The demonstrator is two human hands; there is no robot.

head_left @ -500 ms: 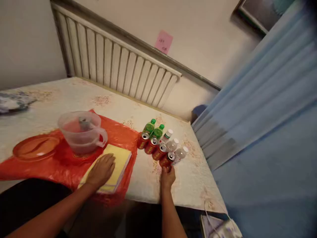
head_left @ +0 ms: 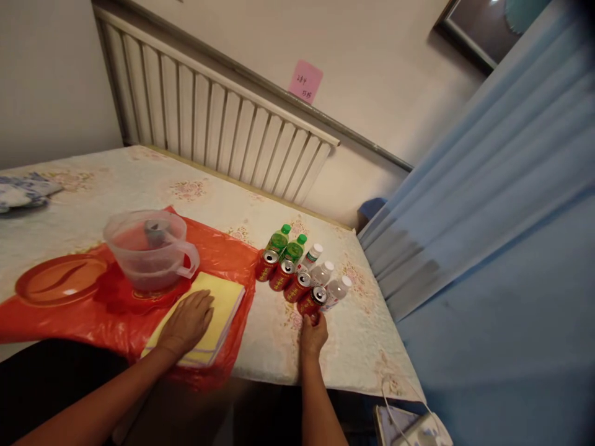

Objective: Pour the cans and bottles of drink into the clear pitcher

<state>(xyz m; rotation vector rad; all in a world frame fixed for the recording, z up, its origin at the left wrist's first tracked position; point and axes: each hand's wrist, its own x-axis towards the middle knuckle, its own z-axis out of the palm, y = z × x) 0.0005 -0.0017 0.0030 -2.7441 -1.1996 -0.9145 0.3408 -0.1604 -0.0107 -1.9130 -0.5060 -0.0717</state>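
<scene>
The right hand (head_left: 314, 334) is at the near end of a slanting row of 4 red cylindrical metal cans (head_left: 282, 276), its thumb and fingertips bent in against the lower body of the last can (head_left: 310, 301). The fingers are partly hidden, so I cannot tell whether they grip it or only press on it. That can stands upright on the pale table cover with floral print (head_left: 269, 353), just beside its neighbour. Behind the row stand 2 green plastic bottles with green caps (head_left: 294, 249) and 3 clear plastic bottles with white caps (head_left: 321, 272).

The left hand (head_left: 186, 322) lies palm down, fingers extended and close together, on a folded yellow cloth with a pale edge (head_left: 227, 291) – flat on top, gripping nothing. The cloth rests on a spread red plastic sheet (head_left: 218, 241), near a translucent plastic jug with a handle (head_left: 144, 263).

The step in hand looks like setting or adjusting the end can. From here, letting go would call for spreading the fingertips gently; shifting it would call for a surer hold – either way without knocking the close-packed neighbours.
</scene>
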